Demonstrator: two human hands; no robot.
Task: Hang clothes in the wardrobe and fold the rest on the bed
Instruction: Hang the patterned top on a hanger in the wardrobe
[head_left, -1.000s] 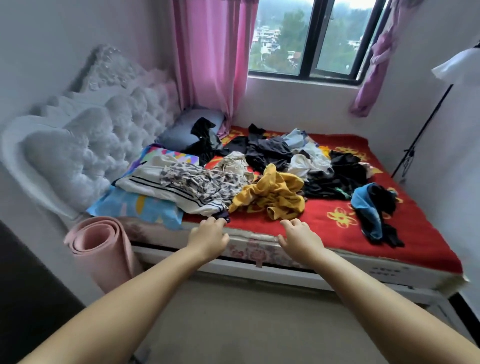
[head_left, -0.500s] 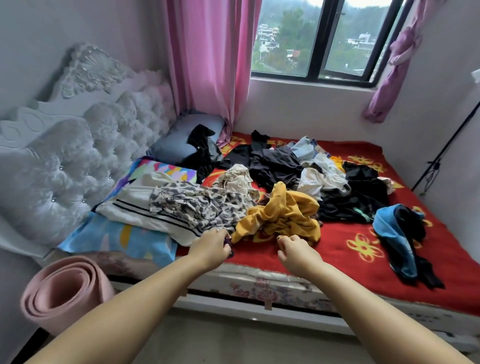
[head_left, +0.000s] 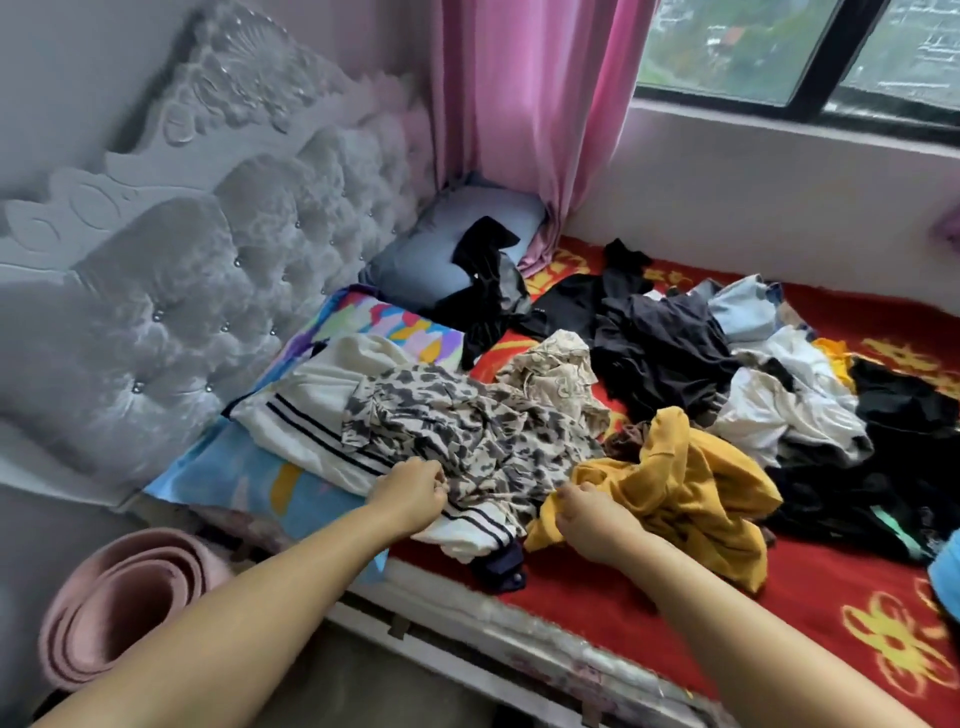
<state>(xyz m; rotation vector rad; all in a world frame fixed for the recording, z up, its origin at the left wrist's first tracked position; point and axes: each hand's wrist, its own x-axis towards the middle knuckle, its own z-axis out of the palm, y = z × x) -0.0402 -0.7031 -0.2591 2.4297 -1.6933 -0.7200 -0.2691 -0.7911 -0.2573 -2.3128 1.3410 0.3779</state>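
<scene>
Red bedding with yellow flowers (head_left: 597, 587) covers a bed set against a tufted grey headboard (head_left: 171, 291), with a pink curtain (head_left: 524, 104) hanging by the window and a rolled pink mat (head_left: 124, 597) on the floor at the bed's corner. Compared with half a second ago, the view has closed in on the clothes and both hands have moved forward from the mattress edge into the pile. The left hand (head_left: 410, 493) now lies on the leopard-print garment (head_left: 467, 431), fingers curled and pinching its near hem, just above the striped cream top (head_left: 322, 405). The right hand (head_left: 592, 519) reaches across the near edge with its fingers curled into the mustard-yellow garment (head_left: 691, 483), gripping a fold of it. Dark clothes (head_left: 660, 343) and white ones (head_left: 789, 405) lie heaped further back, with a grey-blue pillow (head_left: 431, 249) near the headboard.
</scene>
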